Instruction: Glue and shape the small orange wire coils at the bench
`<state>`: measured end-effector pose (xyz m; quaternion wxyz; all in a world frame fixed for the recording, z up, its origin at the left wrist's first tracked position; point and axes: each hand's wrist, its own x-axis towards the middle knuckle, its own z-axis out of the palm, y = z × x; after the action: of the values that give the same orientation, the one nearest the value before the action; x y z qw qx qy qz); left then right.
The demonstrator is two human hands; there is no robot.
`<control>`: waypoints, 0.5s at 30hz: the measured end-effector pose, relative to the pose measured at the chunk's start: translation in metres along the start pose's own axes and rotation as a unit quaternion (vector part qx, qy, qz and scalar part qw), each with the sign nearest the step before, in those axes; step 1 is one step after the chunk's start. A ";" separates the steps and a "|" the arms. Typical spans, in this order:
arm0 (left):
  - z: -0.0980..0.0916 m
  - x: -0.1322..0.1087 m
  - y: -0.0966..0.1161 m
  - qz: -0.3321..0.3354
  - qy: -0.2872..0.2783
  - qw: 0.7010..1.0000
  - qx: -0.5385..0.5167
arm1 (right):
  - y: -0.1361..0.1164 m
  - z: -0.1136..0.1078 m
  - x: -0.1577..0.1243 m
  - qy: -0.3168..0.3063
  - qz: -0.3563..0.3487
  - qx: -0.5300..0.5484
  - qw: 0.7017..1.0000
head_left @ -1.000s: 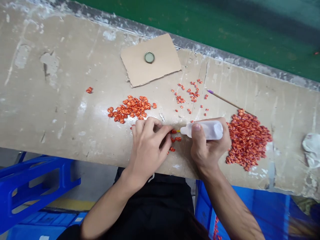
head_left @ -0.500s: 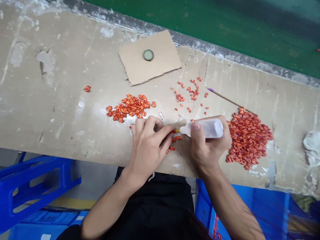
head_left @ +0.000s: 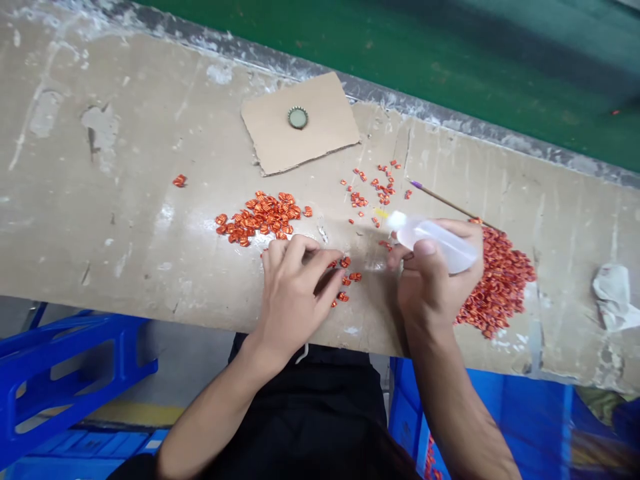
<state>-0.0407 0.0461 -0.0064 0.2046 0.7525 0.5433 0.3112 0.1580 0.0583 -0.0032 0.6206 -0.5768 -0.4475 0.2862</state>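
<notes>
My right hand (head_left: 440,273) grips a translucent squeeze bottle (head_left: 435,243), with its white cap and yellow tip pointing up and left above the table. My left hand (head_left: 295,287) rests on the table, palm down, thumb and index finger slightly apart. Just beyond those fingertips lies a small orange striped piece (head_left: 345,262), with a few similar pieces (head_left: 355,277) scattered beside the thumb. A loose group of orange pieces (head_left: 270,215) sits above my left hand. Behind my right hand rises a larger pile of orange pieces (head_left: 500,280).
On the worn table (head_left: 150,267), a bottle cap (head_left: 298,118) lies on a cardboard sheet (head_left: 330,110). Tiny orange bits (head_left: 385,190) and a purple-tipped brush (head_left: 450,203) are farther right. Crumpled white material (head_left: 613,293) lies at far right; a blue stool (head_left: 75,373) stands below left.
My right hand has drawn the bottle up and right, away from the pieces by my left hand. The left thumb and index finger have parted from the orange piece.
</notes>
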 end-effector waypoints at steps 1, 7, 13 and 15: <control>-0.002 0.000 0.001 -0.004 0.007 1.000 -0.010 | 0.000 0.000 0.001 -0.008 -0.002 0.008 1.000; -0.028 -0.003 0.018 -0.010 -0.069 0.977 -0.202 | -0.021 0.010 -0.030 -0.111 -0.098 -0.054 0.987; -0.042 -0.014 0.018 -0.103 0.014 0.961 -0.258 | -0.049 0.016 -0.047 -0.294 -0.104 -0.069 0.948; -0.050 -0.019 0.004 -0.117 0.059 0.969 -0.211 | -0.047 0.005 -0.034 -0.275 -0.098 -0.108 0.950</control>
<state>-0.0770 0.0254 0.0277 0.3616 0.6034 0.5607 0.4368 0.1309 0.0225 0.0347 0.4321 -0.4927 -0.6836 0.3212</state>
